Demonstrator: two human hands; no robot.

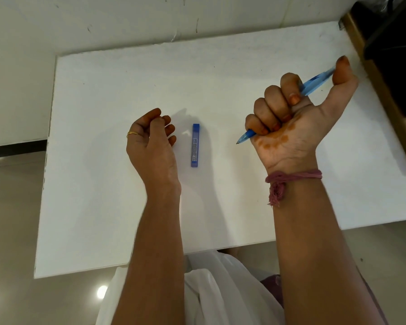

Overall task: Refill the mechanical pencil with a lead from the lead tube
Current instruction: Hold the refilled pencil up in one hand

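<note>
The blue mechanical pencil [314, 84] is gripped in the fist of my right hand [291, 123], raised above the table. Its tip pokes out below the little finger, pointing down-left, and my thumb rests on its top end. The blue lead tube [195, 145] lies flat on the white table [103, 184], lengthwise away from me, between my hands. My left hand [151, 141] rests on the table just left of the tube, fingers curled loosely, thumb against the fingers; I cannot see anything in it. A gold ring is on one finger.
A wall runs along the table's far edge. A dark object [394, 55] on a brown surface stands at the right, beyond the table's right edge. White cloth on my lap [211, 289] lies below the table's near edge.
</note>
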